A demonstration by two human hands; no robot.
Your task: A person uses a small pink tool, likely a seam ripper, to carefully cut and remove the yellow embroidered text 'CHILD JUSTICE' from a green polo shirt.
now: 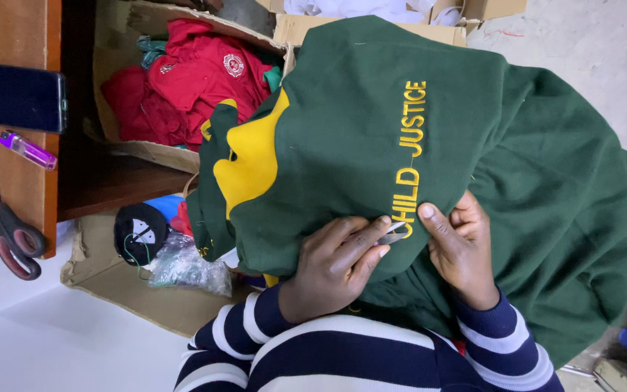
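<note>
Nearest the camera, striped navy-and-white sleeves [313, 356] can be seen coming in from the bottom edge, so both arms are the wearer's own. The left hand [332, 265] is laid on a dark green sweatshirt [357, 145], and its grip is closed narrow around a small metal blade [393, 234], pinched between thumb and fingers; only the tip of it is seen, so what kind of tool it is can't really be told. Just beside it on the right, the right hand [462, 250] is pressed onto the fabric with the thumb flat on the cloth, the other fingers curled into a fold of it, so that grip is shut on the garment itself. The blade tip is held right at the near end of the yellow embroidered lettering [409, 156], which is stitched in a line running away from the hands. The sweatshirt is draped over the lap and fills the middle and right of the view, with a yellow panel [252, 160] at its left side. To the near left, a torn cardboard box [103, 287] with a black cap [139, 231] and a clear plastic bag [186, 265] is seen. Further left, red-handled scissors [5, 225], a purple lighter [29, 150] and a dark phone [14, 96] are laid on a wooden worktop [16, 29]. Far back, red clothing [197, 80] is piled in another box.
</note>
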